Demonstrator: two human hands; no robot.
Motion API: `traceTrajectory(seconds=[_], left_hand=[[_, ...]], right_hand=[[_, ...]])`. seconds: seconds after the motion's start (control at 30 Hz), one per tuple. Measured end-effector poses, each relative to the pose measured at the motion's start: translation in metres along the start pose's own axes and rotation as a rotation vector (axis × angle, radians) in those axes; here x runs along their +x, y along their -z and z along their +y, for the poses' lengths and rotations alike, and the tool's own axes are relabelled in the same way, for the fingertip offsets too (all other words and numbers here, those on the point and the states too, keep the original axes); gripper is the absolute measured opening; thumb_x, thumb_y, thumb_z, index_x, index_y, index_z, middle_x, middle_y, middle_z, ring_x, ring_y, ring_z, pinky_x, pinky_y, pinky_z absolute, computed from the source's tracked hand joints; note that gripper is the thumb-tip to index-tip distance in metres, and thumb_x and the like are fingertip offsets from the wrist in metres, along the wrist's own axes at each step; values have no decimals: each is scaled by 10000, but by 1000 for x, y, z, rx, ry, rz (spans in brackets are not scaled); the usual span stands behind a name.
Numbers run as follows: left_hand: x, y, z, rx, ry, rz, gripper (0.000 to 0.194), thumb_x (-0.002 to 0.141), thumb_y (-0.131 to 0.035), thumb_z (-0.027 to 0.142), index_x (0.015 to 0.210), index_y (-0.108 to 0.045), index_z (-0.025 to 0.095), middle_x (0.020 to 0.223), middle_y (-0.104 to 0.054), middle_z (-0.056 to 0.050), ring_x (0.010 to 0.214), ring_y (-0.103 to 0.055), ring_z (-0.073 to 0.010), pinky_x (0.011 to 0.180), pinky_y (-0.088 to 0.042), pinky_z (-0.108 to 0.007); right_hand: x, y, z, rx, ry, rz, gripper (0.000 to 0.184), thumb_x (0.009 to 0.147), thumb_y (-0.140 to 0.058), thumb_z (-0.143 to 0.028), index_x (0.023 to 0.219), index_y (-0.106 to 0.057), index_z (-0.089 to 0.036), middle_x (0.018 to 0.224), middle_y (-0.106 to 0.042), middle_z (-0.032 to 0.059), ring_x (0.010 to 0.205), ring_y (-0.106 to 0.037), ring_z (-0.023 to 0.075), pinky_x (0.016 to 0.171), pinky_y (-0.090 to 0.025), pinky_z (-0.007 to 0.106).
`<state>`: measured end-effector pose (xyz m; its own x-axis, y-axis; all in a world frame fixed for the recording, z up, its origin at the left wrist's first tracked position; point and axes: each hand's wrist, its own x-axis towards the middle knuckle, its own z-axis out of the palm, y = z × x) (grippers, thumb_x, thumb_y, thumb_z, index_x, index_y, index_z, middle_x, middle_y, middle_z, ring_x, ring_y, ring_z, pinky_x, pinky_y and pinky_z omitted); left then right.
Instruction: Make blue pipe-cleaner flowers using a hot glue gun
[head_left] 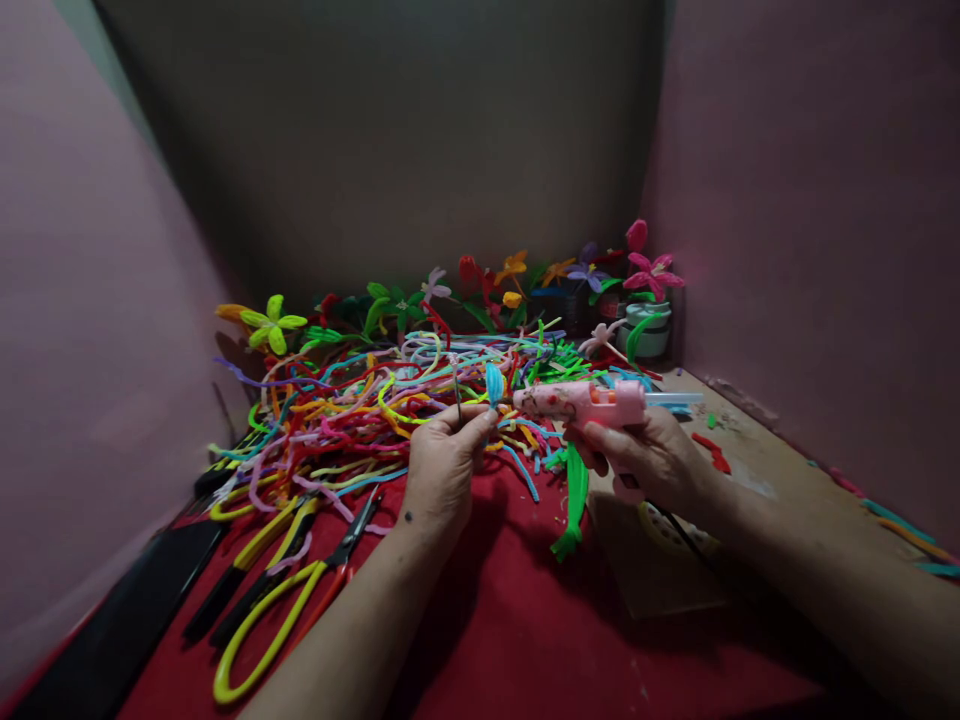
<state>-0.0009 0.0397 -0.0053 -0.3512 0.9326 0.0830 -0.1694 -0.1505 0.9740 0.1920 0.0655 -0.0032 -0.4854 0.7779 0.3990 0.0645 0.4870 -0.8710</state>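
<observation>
My left hand (441, 468) pinches a small light-blue pipe-cleaner petal (493, 384) between thumb and fingers. A thin dark stem (457, 388) stands up from the same hand. In my right hand (660, 455) is a pink glue gun (551, 400), held level, with a clear glue stick (675, 399) poking out of its back end. The gun's nozzle points left and is at the petal; whether it touches cannot be made out. Just behind both hands lies a tangled heap of colourful pipe cleaners (390, 395).
Yellow-handled scissors (274, 625) and pliers (255, 550) lie at left, near a black flat object (142, 610). Pipe-cleaner flowers (274, 322) line the back, beside a pale pot (645, 328). A green bundle (574, 495) rests on the red cloth (525, 620), next to a brown board (637, 570).
</observation>
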Motion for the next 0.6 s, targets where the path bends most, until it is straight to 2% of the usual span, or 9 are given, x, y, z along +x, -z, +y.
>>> traceTrajectory(seconds=[0.2,0.4,0.5,0.6], left_hand=[[0,0,0,3,1,-6,192,620,-705,271,707,-623,121,495,-512,48,402,-337,-24,395,-235,-166],[-2,-2,3,-7,19,4,171,605,-707,239,692,-616,123,443,-444,77,380,-304,-17,381,-210,-161],[-2,-2,3,-15,29,2,161,609,-696,231,697,-613,126,435,-428,83,372,-280,-12,380,-204,-160],[-1,-2,2,-35,39,8,158,601,-689,222,698,-608,127,460,-462,73,376,-289,-10,384,-207,-159]], right_hand=[[2,-4,-8,-10,63,-46,342,863,-449,-376,1103,-610,-192,851,-624,45,506,-428,88,423,-320,229],[3,-5,-9,64,70,-102,375,877,-437,-327,1228,-532,-234,1150,-582,57,553,-474,79,465,-389,224],[2,-5,-8,52,79,-92,378,874,-449,-329,1229,-537,-234,1093,-606,58,653,-542,111,534,-442,234],[2,-5,-10,11,87,-67,362,869,-463,-326,1195,-568,-209,829,-635,41,641,-551,121,554,-462,239]])
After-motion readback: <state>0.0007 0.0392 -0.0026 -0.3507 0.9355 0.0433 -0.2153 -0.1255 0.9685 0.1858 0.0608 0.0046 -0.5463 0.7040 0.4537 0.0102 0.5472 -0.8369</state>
